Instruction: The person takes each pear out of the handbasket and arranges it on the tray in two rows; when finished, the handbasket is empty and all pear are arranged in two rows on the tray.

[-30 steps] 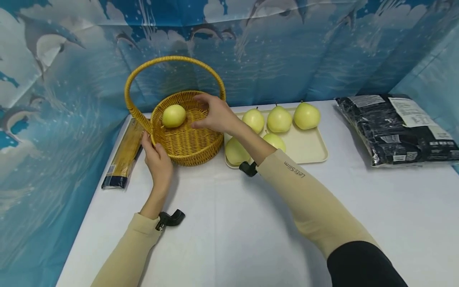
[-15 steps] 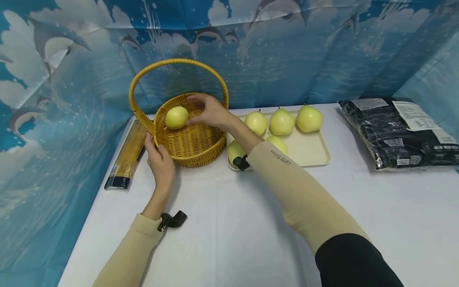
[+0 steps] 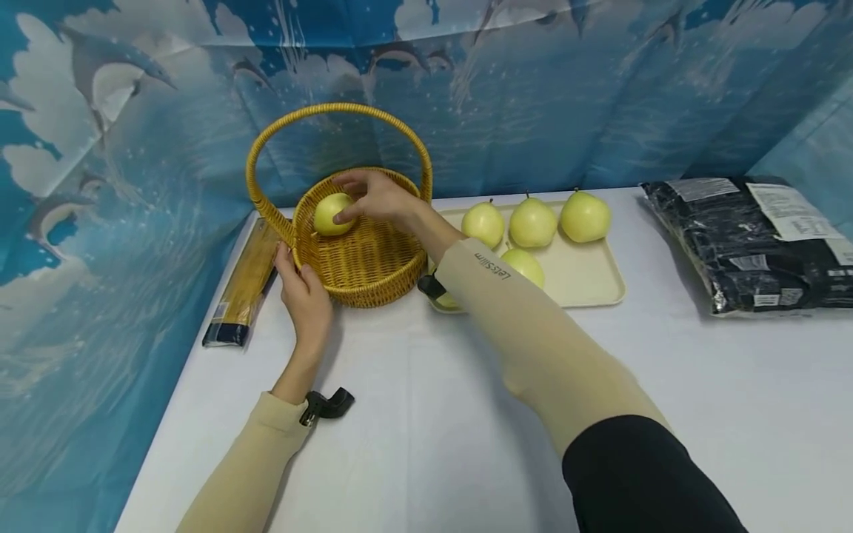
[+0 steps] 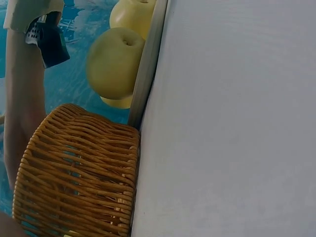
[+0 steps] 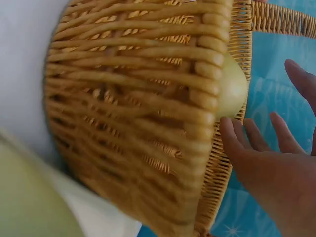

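Note:
A yellow wicker basket [image 3: 363,274] with a tall arched handle stands at the back left of the table. One yellow-green pear [image 3: 331,216] lies inside, by the basket's left wall. My right hand [image 3: 380,200] reaches into the basket with spread fingers, its thumb and fingertips right at the pear. The right wrist view has the hand [image 5: 276,173] beside the pear [image 5: 233,89], its fingers mostly straight. My left hand [image 3: 308,300] rests with fingers and thumb against the basket's outer left side, under the handle's base. Only a corner of it appears in the left wrist view.
A cream tray [image 3: 589,277] with several pears [image 3: 533,222] stands right of the basket; my right forearm passes over its near left corner. A long packet [image 3: 243,285] of yellow strands lies at the left, and a black plastic package [image 3: 753,252] at the right. A dolphin-print curtain [image 3: 533,111] hangs behind.
My right hand has moved left inside the basket, from apart from the pear to right at it. The left hand keeps its place on the basket, and the head view has shifted slightly.

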Demonstrator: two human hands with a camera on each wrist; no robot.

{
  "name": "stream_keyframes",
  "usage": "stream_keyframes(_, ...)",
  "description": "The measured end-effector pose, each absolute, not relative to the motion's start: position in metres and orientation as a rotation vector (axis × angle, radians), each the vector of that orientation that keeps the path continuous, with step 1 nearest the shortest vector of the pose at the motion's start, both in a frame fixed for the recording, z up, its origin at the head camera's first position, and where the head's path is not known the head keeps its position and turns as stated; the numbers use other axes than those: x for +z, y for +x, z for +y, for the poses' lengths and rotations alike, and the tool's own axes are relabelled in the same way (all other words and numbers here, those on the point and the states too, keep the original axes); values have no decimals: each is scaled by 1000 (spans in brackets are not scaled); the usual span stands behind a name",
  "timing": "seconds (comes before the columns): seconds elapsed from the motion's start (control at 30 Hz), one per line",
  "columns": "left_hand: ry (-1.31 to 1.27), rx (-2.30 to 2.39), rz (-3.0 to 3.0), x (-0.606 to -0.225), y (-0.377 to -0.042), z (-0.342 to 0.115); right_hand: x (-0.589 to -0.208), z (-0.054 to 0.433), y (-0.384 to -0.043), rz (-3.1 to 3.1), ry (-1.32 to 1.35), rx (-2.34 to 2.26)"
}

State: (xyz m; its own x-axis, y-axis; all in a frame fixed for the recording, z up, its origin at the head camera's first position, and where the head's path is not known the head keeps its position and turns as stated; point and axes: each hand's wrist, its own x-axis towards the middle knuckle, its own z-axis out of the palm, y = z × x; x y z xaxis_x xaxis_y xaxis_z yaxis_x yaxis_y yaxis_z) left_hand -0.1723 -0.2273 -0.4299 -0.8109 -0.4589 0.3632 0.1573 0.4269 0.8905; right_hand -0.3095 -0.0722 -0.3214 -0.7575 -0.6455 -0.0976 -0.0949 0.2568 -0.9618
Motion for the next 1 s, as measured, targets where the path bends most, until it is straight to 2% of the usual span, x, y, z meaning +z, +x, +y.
stream_keyframes(0.2,229,-1433,-2116,-429,-174,-226,-319,-84,-318,2025,-586,-1527)
stream_keyframes(0.7,241,-1416,-2101,-430,-172,-230,-329,-119,-321,2356,-746,-936)
stream_keyframes(1.0,268,-1429,-2114,-426,-172,-228,-342,-116,-319,2416,-876,-911)
